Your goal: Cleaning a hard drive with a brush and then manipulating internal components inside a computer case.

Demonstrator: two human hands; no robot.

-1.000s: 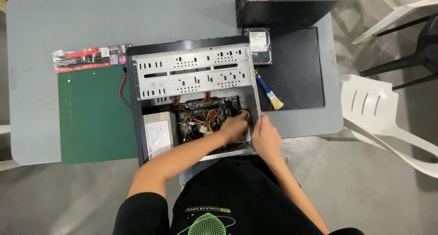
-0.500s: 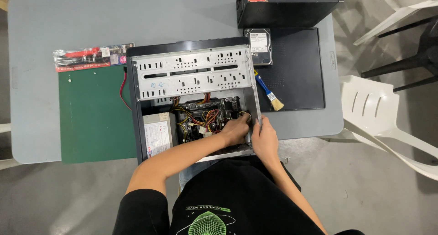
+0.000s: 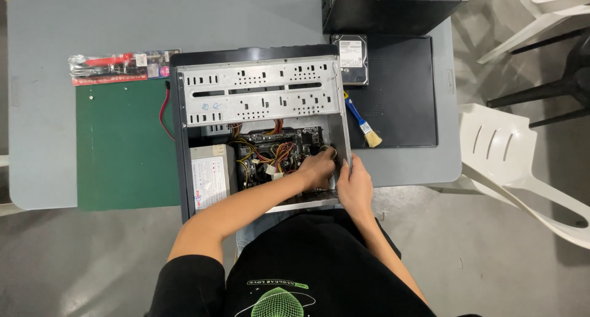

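An open black computer case (image 3: 180, 138) lies on the grey table (image 3: 49, 108). Inside it are a metal drive cage (image 3: 258, 92), a motherboard (image 3: 298, 137), coloured cables (image 3: 278, 156) and a grey power supply (image 3: 209, 180). My left hand (image 3: 316, 168) reaches into the case's near right corner beside the motherboard, fingers curled; what they grip is hidden. My right hand (image 3: 355, 185) holds the outside of the case's right wall, close to my left hand.
A hard drive (image 3: 351, 59), a blue-handled brush (image 3: 362, 123) and a black side panel (image 3: 399, 95) lie right of the case. A green mat (image 3: 123, 145) and a packaged tool set (image 3: 120, 67) lie left. A black box (image 3: 393, 6) stands behind; white chairs (image 3: 510, 163) at right.
Both hands have shifted only slightly at the case's near right corner. Nothing else has moved.
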